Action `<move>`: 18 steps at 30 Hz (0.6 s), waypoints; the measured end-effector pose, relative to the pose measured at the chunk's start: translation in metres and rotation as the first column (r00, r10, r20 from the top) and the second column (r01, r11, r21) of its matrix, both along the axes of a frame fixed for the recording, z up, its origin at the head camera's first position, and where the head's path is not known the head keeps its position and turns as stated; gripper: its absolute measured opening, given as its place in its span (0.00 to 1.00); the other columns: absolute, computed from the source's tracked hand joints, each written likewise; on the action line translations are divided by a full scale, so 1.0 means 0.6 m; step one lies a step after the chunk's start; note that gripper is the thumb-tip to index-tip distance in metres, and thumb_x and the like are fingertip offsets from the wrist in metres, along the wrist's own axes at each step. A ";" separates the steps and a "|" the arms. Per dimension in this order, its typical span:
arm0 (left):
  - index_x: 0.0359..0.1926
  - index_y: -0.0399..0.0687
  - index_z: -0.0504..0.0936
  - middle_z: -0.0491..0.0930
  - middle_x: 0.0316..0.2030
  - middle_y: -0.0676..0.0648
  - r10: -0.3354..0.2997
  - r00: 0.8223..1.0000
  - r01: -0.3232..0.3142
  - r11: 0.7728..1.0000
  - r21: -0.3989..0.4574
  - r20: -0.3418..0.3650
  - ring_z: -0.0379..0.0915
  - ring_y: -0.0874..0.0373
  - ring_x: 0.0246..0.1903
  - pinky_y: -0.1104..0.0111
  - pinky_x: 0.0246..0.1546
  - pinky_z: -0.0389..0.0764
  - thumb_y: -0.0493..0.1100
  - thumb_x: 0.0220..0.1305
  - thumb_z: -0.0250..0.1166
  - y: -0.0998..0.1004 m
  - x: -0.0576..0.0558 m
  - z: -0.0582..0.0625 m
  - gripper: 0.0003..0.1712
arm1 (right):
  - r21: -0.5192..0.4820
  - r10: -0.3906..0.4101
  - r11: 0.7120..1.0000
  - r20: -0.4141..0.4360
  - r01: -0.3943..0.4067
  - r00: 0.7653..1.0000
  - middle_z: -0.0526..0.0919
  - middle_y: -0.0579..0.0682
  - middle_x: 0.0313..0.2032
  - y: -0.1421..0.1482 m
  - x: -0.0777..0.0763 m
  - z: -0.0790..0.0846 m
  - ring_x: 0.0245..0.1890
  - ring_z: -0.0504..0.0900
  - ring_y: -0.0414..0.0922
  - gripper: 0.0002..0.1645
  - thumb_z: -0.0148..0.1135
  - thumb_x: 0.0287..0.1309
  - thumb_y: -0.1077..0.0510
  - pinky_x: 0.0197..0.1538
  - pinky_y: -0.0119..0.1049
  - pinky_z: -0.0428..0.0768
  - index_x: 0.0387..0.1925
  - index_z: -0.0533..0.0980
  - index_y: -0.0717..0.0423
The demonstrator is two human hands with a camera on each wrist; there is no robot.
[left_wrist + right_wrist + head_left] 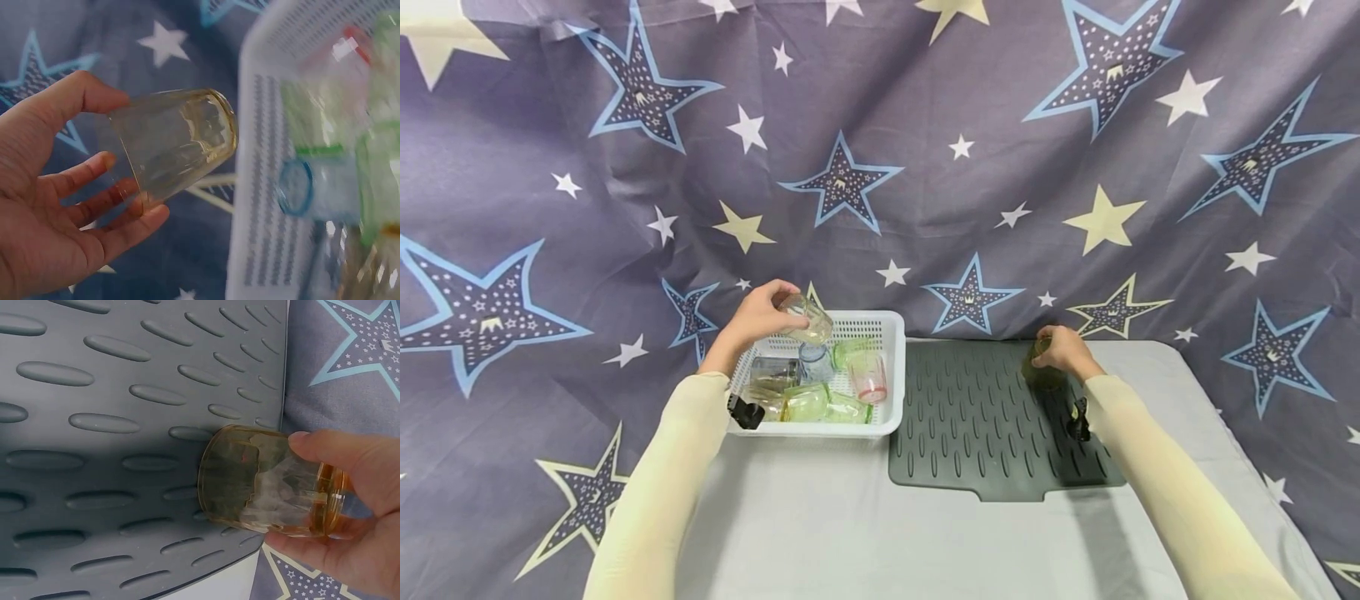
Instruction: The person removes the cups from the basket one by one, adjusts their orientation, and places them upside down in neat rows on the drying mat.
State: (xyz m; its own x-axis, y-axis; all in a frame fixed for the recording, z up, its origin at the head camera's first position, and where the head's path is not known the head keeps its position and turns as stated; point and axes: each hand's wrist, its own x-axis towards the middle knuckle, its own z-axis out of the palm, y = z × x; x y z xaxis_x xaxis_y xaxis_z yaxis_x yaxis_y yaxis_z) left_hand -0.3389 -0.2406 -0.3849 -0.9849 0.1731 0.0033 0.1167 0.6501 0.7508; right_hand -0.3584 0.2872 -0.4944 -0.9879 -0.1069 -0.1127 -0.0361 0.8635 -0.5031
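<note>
My left hand [765, 315] holds a pale yellow glass [172, 144] tilted over the back left of a white basket [891, 375]; thumb and fingertips grip it near the rim. At the far right corner of a dark grey drying mat [962, 417], my right hand [1063, 350] grips an amber glass [262, 481] around its base end. That glass is upside down, its rim at the mat's surface. Inside the basket lie a blue glass [816, 364], a pink glass [868, 379], several green glasses [806, 402] and a dark grey glass [775, 372].
Both the basket and the mat stand on a table with a white cloth [850, 517]. Right behind them hangs a purple-grey curtain [910, 217] with a star pattern. The basket's right wall stands beside the mat's left edge.
</note>
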 end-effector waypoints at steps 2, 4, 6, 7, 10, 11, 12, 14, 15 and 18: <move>0.67 0.39 0.70 0.70 0.66 0.35 -0.008 1.000 0.008 0.997 0.074 0.008 0.67 0.41 0.62 0.51 0.63 0.72 0.40 0.59 0.72 0.012 0.005 0.013 0.36 | 0.004 0.013 1.000 0.015 -0.013 1.000 0.75 0.74 0.60 0.001 0.000 0.000 0.59 0.74 0.71 0.37 0.73 0.54 0.61 0.60 0.64 0.76 0.63 0.71 0.73; 0.67 0.40 0.70 0.69 0.65 0.35 -0.012 1.000 0.010 0.989 0.149 0.010 0.68 0.41 0.61 0.55 0.60 0.74 0.38 0.59 0.72 0.025 0.010 0.025 0.36 | 0.005 0.016 1.000 0.020 -0.016 1.000 0.75 0.74 0.61 0.002 0.000 0.000 0.60 0.74 0.71 0.37 0.73 0.54 0.61 0.60 0.64 0.76 0.63 0.71 0.73; 0.68 0.41 0.69 0.70 0.63 0.37 -0.013 1.000 0.013 0.976 0.215 0.002 0.69 0.40 0.61 0.60 0.56 0.75 0.37 0.60 0.72 0.036 0.014 0.035 0.36 | 0.004 0.021 1.000 0.027 -0.021 0.999 0.74 0.74 0.61 0.002 -0.001 0.000 0.60 0.73 0.72 0.37 0.73 0.55 0.61 0.61 0.64 0.75 0.63 0.71 0.73; 0.68 0.41 0.69 0.70 0.62 0.39 -0.016 1.000 0.017 0.969 0.246 -0.006 0.69 0.41 0.62 0.63 0.55 0.77 0.37 0.60 0.72 0.042 0.016 0.040 0.36 | 0.005 0.024 1.000 0.029 -0.025 0.999 0.74 0.74 0.61 0.003 -0.003 -0.001 0.60 0.73 0.72 0.37 0.72 0.55 0.62 0.61 0.64 0.75 0.63 0.70 0.74; 0.68 0.43 0.69 0.72 0.59 0.45 -0.032 0.999 0.036 0.929 0.368 -0.018 0.71 0.44 0.62 0.69 0.50 0.80 0.34 0.59 0.71 0.058 0.019 0.049 0.36 | 0.006 0.030 1.000 0.042 -0.030 0.999 0.72 0.75 0.62 0.005 -0.006 -0.004 0.62 0.71 0.72 0.37 0.71 0.56 0.62 0.62 0.65 0.74 0.64 0.69 0.73; 0.67 0.43 0.69 0.72 0.57 0.47 -0.042 0.999 0.047 0.913 0.406 -0.020 0.72 0.46 0.62 0.70 0.49 0.81 0.33 0.60 0.71 0.062 0.020 0.050 0.35 | 0.010 0.032 0.999 0.043 -0.032 0.999 0.72 0.76 0.62 0.007 -0.006 -0.005 0.62 0.71 0.72 0.37 0.71 0.57 0.62 0.62 0.65 0.74 0.65 0.69 0.73; 0.67 0.45 0.69 0.72 0.57 0.50 -0.055 0.998 0.058 0.896 0.440 -0.019 0.72 0.48 0.61 0.71 0.49 0.81 0.33 0.60 0.70 0.067 0.021 0.052 0.35 | 0.013 0.033 0.999 0.045 -0.034 0.998 0.71 0.76 0.63 0.009 -0.007 -0.005 0.62 0.71 0.73 0.37 0.71 0.57 0.61 0.62 0.65 0.74 0.65 0.69 0.73; 0.67 0.47 0.70 0.72 0.55 0.52 -0.085 0.996 0.080 0.858 0.507 -0.012 0.73 0.52 0.60 0.71 0.48 0.82 0.32 0.61 0.69 0.075 0.022 0.053 0.34 | 0.012 0.034 0.999 0.052 -0.035 0.998 0.70 0.77 0.63 0.011 -0.007 -0.007 0.63 0.70 0.73 0.37 0.70 0.58 0.61 0.62 0.66 0.73 0.66 0.68 0.73; 0.67 0.49 0.70 0.71 0.55 0.53 -0.103 0.995 0.092 0.842 0.532 -0.009 0.74 0.54 0.59 0.71 0.48 0.82 0.32 0.62 0.68 0.078 0.022 0.054 0.33 | 0.010 0.036 0.999 0.054 -0.036 0.998 0.70 0.77 0.63 0.011 -0.006 -0.007 0.63 0.69 0.73 0.37 0.70 0.59 0.61 0.62 0.66 0.73 0.66 0.68 0.72; 0.65 0.53 0.71 0.70 0.56 0.54 -0.154 0.988 0.127 0.791 0.599 -0.005 0.75 0.57 0.57 0.70 0.48 0.82 0.31 0.64 0.66 0.086 0.023 0.054 0.31 | 0.000 0.038 0.999 0.063 -0.039 0.997 0.69 0.76 0.64 0.013 -0.004 -0.007 0.64 0.69 0.73 0.38 0.70 0.59 0.61 0.62 0.66 0.73 0.68 0.66 0.72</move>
State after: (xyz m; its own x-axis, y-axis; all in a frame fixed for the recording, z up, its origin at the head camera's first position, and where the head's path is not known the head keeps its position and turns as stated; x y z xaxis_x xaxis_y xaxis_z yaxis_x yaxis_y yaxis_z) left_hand -0.3249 -0.1891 -0.3524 -0.9514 0.2869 0.1116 0.1316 0.0512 0.9900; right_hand -0.3609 0.2950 -0.4986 -0.9740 -0.1446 -0.1742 -0.0378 0.8626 -0.5045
